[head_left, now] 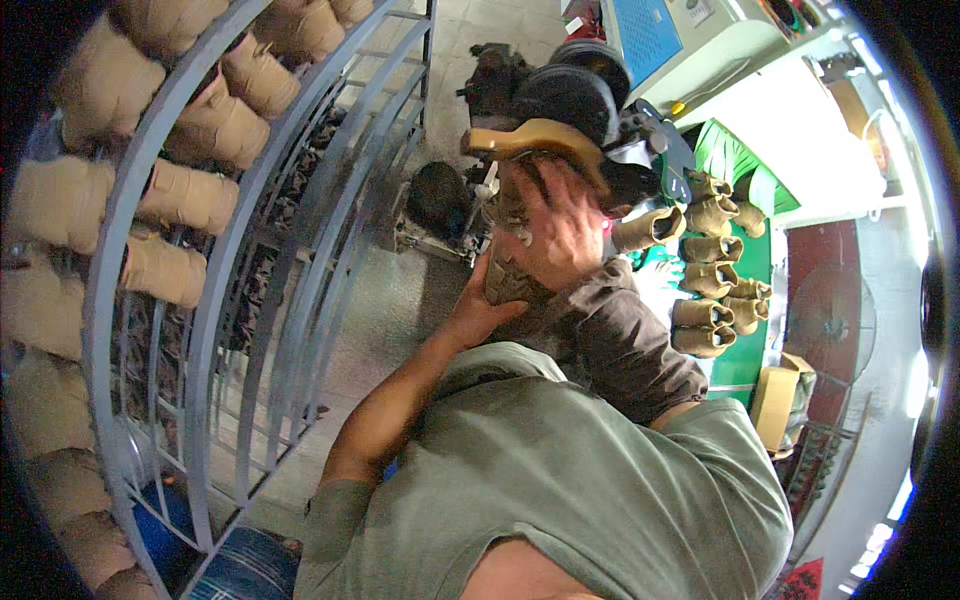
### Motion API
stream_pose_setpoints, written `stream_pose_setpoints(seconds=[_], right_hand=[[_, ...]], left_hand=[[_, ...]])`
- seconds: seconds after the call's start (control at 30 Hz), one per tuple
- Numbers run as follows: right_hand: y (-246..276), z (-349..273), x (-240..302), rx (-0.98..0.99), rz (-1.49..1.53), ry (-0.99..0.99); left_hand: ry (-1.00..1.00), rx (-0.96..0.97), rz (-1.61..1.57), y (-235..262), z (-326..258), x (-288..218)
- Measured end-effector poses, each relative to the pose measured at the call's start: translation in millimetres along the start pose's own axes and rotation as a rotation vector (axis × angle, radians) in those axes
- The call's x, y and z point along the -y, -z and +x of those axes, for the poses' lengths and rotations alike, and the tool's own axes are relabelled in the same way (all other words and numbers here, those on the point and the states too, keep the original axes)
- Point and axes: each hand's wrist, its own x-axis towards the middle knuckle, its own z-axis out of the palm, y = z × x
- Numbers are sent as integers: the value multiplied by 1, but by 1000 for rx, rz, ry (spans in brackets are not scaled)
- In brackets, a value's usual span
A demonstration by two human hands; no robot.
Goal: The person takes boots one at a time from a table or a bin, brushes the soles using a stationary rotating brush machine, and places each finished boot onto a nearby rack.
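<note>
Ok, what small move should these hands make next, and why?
Perhaps turn the shoe slightly with the left hand: it grips the near end, while the right hand lies over the shoe, close to the tan curved piece, and could steady it.

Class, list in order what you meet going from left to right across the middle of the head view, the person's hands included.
Grey metal rack → black rounded machine part → left hand → brown-sleeved right hand → tan low-cut shoes on the green tabletop → dark red flat panel.
</note>
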Motion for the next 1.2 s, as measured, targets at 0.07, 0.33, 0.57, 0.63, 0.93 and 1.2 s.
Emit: stream_pose_setpoints(seconds=[0.07,0.33,0.57,0.63,0.93,1.2], right_hand=[[0,3,-1,-39,-43,54],[-21,115,-19,1017,-323,-389],[-42,124,-51,714,-7,-241],[-44,115,-56,538,209,-138],[-50,64,-87,-233,1088,440],[-58,82,-105,-67,1340,553]], left_hand=[[78,40,-184,-4,1,1],[-119,-47,-302,-42,6,0],[-223,-123,-342,-63,13,21],[-269,-141,-179,-60,19,28],[-121,-102,-150,-79,9,50],[-252,-235,-77,-107,23,47]])
